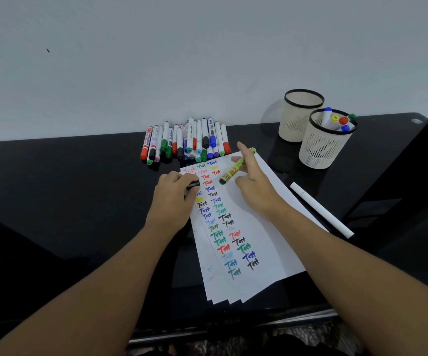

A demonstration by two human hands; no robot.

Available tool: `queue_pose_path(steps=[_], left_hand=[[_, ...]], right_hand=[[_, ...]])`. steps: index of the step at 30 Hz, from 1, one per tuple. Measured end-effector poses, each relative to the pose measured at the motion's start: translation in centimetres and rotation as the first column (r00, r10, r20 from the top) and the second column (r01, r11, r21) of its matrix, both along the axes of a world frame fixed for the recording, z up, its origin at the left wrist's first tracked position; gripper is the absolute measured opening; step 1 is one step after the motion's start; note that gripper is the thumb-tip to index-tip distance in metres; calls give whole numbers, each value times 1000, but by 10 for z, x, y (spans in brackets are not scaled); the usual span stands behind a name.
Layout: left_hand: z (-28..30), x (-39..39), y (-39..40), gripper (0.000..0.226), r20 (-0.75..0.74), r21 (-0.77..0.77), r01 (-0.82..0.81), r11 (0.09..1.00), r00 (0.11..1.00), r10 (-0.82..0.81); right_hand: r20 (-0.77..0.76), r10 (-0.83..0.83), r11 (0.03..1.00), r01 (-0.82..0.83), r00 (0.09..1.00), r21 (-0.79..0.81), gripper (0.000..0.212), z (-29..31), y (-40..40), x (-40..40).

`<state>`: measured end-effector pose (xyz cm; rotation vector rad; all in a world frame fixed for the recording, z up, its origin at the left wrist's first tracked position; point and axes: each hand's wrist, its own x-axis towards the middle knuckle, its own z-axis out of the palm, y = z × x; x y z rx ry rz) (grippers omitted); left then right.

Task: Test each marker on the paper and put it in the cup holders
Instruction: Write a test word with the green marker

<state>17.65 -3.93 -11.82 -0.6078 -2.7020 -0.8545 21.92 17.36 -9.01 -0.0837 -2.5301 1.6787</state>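
We see dim, even, greyish light — no hard shadows. The glossy black table top [79, 176] mirrors the cream mesh cup holders [322, 147] faintly. Wide-angle bending curves the edges; our forearms blur slightly.

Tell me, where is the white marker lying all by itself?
In the head view, the white marker lies on the black table at the right, beside the paper's right edge and below the cups.
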Motion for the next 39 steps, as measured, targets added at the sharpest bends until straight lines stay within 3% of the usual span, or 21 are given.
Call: queue_pose_path(steps=[2,5,8,10,12,14,23,30,35,39], left_hand=[[2,1,0,24,9,32,2,999,1000,-2],[4,3,-1,23,5,110,-7,994,1000,6],[5,5,-1,28,9,133,-19,991,1000,18],[5,6,-1,30,7,157,-21,987,1000,20],[6,7,-1,29,3,171,-24,985,1000,24],[5,7,-1,29,-2,173,-26,985,1000,27],[3,8,-2,26,-81,139,52,989,996,-41],[1,13,-2,26,-188,86,174,981,970,-155],[11,25,-1,49,47,217,79,973,995,-91],[13,28,2,49,46,238,82,968,994,-96]], right_hand=[[6,11,999,-11,1000,-52,59,5,2,-1],[-58,-131,988,125,990,-88,39,11,4,-3],[0,-121,987,120,993,-107,54,17,6,-2],[54,-26,982,15,998,191,51,19,8,-1],[115,58,832,-112,992,544,29,19,8,1],[105,113,742,-154,988,652,20,17,9,4],[31,149,732,-132,988,668,27,13,12,1],[-12,237,621,-142,971,770,28,20,2,-3],[-50,292,479,-101,955,872,36,26,1,3],[79,317,436,-219,945,873,44,32,-6,6]])
